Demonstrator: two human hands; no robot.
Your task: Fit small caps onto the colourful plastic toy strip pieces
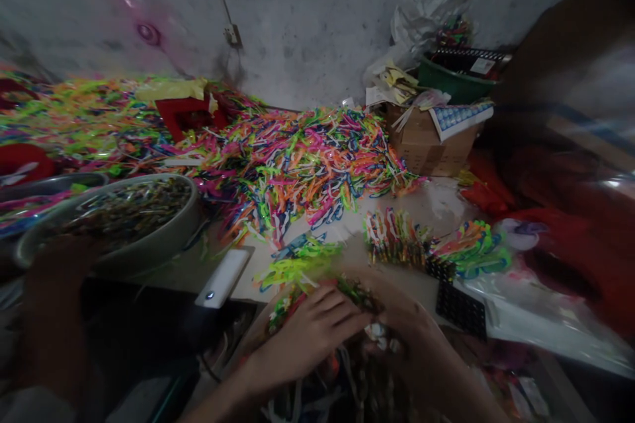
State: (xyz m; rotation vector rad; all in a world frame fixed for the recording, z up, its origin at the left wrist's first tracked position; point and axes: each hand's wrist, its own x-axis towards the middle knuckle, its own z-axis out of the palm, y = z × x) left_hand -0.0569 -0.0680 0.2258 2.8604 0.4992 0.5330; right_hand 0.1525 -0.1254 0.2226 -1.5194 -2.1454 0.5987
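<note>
My left hand (322, 320) reaches in from below with its fingers bent and close together, their tips near my right hand. My right hand (407, 324) is dark and blurred, and its fingers are mostly hidden. A small whitish thing (378, 334) shows between the two hands; I cannot make out what it is. Both hands are over a round container (367, 272) with small brassy and coloured pieces in it. Just beyond it lie yellow-green strips (292, 269). To the right is a row of bundled strips with brassy ends (397, 238).
A large pile of colourful strips (317, 158) covers the back of the table. Another person's arm (54, 317) reaches to a grey basin (149, 248) of small pieces. A white device (223, 277), black perforated tray (461, 309), cardboard box (431, 145) and green basket (451, 84) stand around.
</note>
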